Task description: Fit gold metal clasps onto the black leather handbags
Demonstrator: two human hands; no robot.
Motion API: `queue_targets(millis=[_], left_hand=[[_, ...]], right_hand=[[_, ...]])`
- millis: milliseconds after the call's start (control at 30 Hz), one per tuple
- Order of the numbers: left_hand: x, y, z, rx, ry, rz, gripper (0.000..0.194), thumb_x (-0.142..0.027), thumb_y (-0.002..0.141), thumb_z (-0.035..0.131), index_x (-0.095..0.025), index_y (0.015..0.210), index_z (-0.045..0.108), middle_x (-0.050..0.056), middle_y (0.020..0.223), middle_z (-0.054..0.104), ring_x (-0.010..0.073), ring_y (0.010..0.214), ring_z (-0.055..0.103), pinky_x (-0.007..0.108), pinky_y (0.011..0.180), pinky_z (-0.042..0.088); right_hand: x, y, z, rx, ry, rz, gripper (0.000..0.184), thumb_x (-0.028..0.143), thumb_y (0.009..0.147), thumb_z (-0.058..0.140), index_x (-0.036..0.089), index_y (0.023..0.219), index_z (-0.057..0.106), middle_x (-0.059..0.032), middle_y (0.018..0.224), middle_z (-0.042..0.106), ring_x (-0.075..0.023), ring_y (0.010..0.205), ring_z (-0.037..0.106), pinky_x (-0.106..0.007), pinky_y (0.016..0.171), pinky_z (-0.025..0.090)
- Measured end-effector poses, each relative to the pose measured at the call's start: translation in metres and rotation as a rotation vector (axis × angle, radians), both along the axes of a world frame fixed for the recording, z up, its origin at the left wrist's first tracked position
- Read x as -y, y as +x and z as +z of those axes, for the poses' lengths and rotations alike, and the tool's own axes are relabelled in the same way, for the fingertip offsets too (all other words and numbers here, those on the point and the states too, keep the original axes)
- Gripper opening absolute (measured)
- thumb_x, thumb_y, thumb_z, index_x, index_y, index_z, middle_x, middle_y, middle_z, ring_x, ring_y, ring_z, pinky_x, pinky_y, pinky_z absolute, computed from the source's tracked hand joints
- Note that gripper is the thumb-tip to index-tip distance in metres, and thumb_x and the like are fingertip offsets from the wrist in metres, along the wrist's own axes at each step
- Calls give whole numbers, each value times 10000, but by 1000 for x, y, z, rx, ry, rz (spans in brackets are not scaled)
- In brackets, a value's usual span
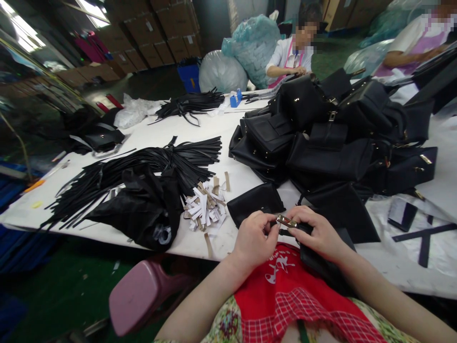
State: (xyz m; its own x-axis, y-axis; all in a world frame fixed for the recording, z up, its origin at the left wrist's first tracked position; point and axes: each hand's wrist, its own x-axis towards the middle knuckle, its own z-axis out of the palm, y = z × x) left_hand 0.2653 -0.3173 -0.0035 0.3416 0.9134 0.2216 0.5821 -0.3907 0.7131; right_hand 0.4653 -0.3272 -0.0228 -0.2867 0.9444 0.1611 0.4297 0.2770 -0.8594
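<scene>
My left hand (254, 237) and my right hand (319, 232) meet at the near edge of the white table (150, 138). Both pinch a small gold metal buckle (286, 221) fixed to a black leather piece (323, 265) that drapes down over my red apron (285, 290). My left fingers are closed on the buckle's left end. My right fingers wrap the black piece just behind the buckle. A small black pouch (255, 202) lies on the table right beyond my left hand.
A heap of black handbags (332, 138) fills the right half. Bundles of black straps (143, 166), a crumpled black bag (143, 209) and paper scraps (205, 205) lie left. A pink stool (143, 290) stands below. Two people work at the far side.
</scene>
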Motion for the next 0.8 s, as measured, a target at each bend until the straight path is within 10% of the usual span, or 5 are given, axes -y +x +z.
queue_targets(millis=[800], left_hand=[[2,-1,-3,-397,221,-92,265,-182,971,428,-160,1172,599,47,848,655,185,716,628,301,597,505]], right_hand=[[-4,-3,-1,36,-18,-16,107,245,825,622,213,726,600,-55,916,686,-235,924,594,-422,876,438]])
